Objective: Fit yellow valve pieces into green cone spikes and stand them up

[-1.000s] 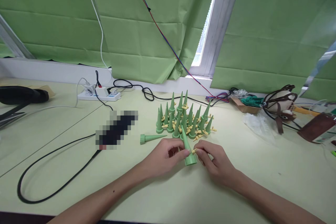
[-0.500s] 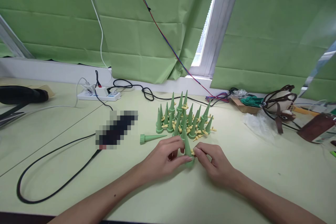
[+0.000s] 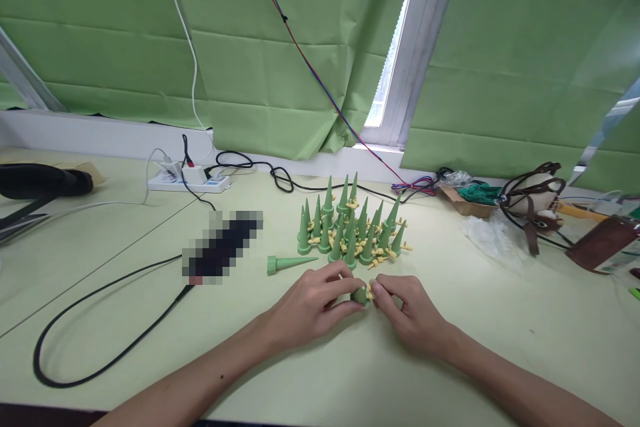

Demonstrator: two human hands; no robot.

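Observation:
My left hand [image 3: 313, 303] grips a green plastic cone spike [image 3: 359, 295], which now points towards the camera so only its round end shows. My right hand [image 3: 407, 310] pinches a small yellow fitting [image 3: 370, 292] at the side of that cone. Just beyond the hands stands a cluster of upright green cones with yellow fittings [image 3: 350, 230]. One more green cone [image 3: 287, 262] lies on its side to the left of the cluster.
A black cable [image 3: 100, 320] loops over the pale green table [image 3: 500, 347] at left, near a blurred dark object [image 3: 220, 247]. A white power strip [image 3: 190, 179] sits at the back. Clear plastic wrap [image 3: 487, 230], a brown-strapped bag [image 3: 533, 200] and clutter lie at right.
The held cone has tipped from leaning upright to pointing at the camera. Both hands have lowered slightly towards the table and stay closed on it.

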